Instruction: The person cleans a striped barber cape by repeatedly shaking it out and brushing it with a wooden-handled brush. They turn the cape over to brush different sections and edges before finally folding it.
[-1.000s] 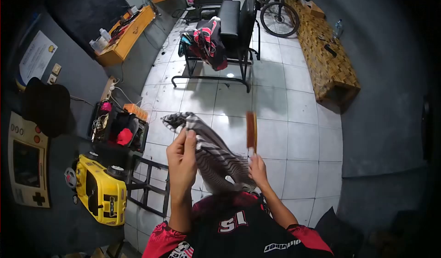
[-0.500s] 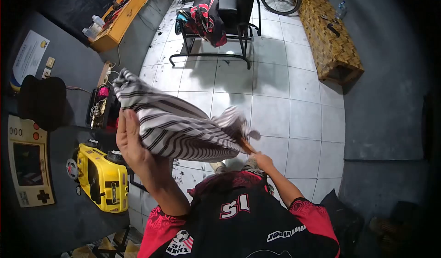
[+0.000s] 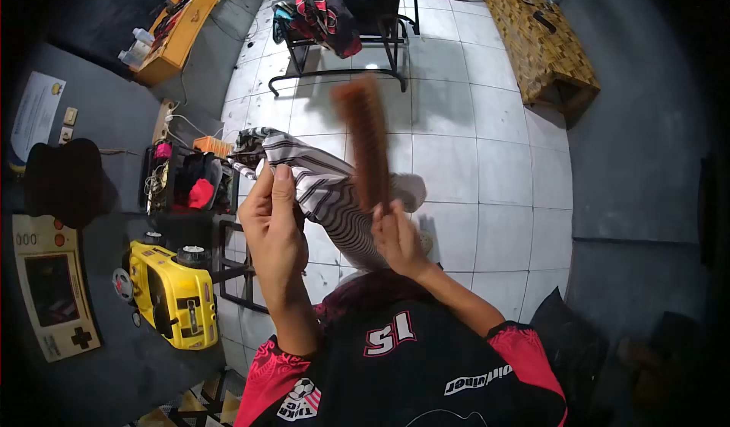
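A cloth with black and white stripes (image 3: 323,180) hangs in folds from my left hand (image 3: 275,225), whose thumb and fingers are pinched on its upper edge. In my right hand (image 3: 399,241) is a brown brush (image 3: 363,138), gripped by its lower end. The brush points up and away from me, blurred by motion, and overlaps the right part of the cloth in this view. Its bristle side is smeared. The lower end of the cloth passes behind my right hand and towards my shirt.
Ahead stands a black metal-framed chair (image 3: 372,28) with clothes (image 3: 323,16) on it. A woven-pattern bench (image 3: 532,39) runs along the right wall. To the left are a yellow toy car (image 3: 171,294), a dark trolley (image 3: 179,187) and a wooden shelf (image 3: 186,31).
The brush has swung up from low beside the cloth to in front of it. The cloth, spread wide before, now hangs narrower, and my left hand has shifted right.
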A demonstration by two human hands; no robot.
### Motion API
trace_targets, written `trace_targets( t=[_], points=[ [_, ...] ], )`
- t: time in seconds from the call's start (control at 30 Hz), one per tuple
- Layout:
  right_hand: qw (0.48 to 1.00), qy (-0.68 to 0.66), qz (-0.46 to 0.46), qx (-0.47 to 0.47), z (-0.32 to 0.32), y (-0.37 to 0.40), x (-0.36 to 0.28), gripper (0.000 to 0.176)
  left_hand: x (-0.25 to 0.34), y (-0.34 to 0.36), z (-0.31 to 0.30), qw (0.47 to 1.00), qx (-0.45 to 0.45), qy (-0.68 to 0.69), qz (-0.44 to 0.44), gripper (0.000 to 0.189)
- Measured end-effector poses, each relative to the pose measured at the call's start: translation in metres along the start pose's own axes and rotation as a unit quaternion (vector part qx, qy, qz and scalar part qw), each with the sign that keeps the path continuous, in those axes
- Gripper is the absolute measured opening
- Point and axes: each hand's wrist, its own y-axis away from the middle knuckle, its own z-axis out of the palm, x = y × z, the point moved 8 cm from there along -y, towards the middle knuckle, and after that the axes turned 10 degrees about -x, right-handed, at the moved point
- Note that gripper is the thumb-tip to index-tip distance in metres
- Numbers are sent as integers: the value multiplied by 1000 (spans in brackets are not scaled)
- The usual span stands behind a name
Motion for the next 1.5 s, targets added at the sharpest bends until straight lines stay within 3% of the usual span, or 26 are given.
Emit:
trace_targets(
  t=[0.03,0.13,0.2,0.27,0.3,0.37,0.43,0.53,0.57,0.6,0.67,0.7,0.77,0.8,0.87,0.9,0.93,0.97,1.1,1.13,1.27,1.3,1.33,1.37,1.43,1.5],
  points=[
    [959,-273,34,-68,3,-7,-8,24,6,0,5,1000,16,-11,21,18],
    [940,-242,159,-178,53,29,35,25,25,3,-4,996,9,34,87,18],
    [919,-78,225,-315,97,82,103,25,41,8,-18,989,41,64,129,17],
    [894,50,242,-373,129,168,191,25,62,18,-36,977,87,20,195,18],
    [828,90,343,-435,111,190,205,27,65,24,-43,970,136,17,200,19],
    [775,119,399,-474,109,255,255,30,67,34,-55,963,187,15,193,20],
    [766,131,408,-479,113,292,292,34,62,38,-65,967,189,19,172,19],
    [768,122,545,-314,95,285,326,36,52,27,-48,984,131,62,104,17],
    [786,94,570,-221,89,267,331,37,40,23,-49,994,41,62,74,20],
    [794,65,591,-126,82,247,329,37,34,21,-43,996,27,66,59,20],
    [872,-70,480,65,55,168,277,35,22,16,-30,997,11,71,41,19],
    [814,-318,475,107,41,119,216,32,15,14,-33,998,6,43,47,19],
    [765,-491,396,128,18,51,124,28,11,13,-15,997,-2,73,21,17],
    [753,-551,345,103,10,28,82,25,11,12,-10,998,15,49,19,12],
    [911,-360,202,11,-7,9,28,19,12,12,5,996,16,81,17,12],
    [958,-258,124,-1,-16,3,-1,16,13,12,10,993,11,113,17,11],
    [966,-232,111,-23,-2,10,-3,18,15,15,8,993,88,73,-6,8],
    [973,-207,98,-45,18,19,3,19,24,13,8,992,92,80,21,8],
    [893,-64,278,-347,104,100,113,25,51,15,-7,983,118,88,112,7],
    [880,20,261,-397,126,147,159,26,54,17,-16,980,125,89,130,6],
    [787,127,390,-460,90,239,226,32,60,20,-34,972,140,106,158,8],
    [780,134,404,-458,91,264,250,34,59,21,-38,971,154,102,155,9],
    [773,142,418,-456,107,303,292,36,58,19,-39,974,84,128,166,11],
    [765,150,433,-453,115,323,315,39,55,19,-42,976,82,120,160,12],
    [803,97,487,-330,90,288,312,38,52,16,-43,980,73,105,149,15],
    [845,-28,510,-158,68,232,295,37,44,19,-36,977,167,85,101,19]
  ],
)
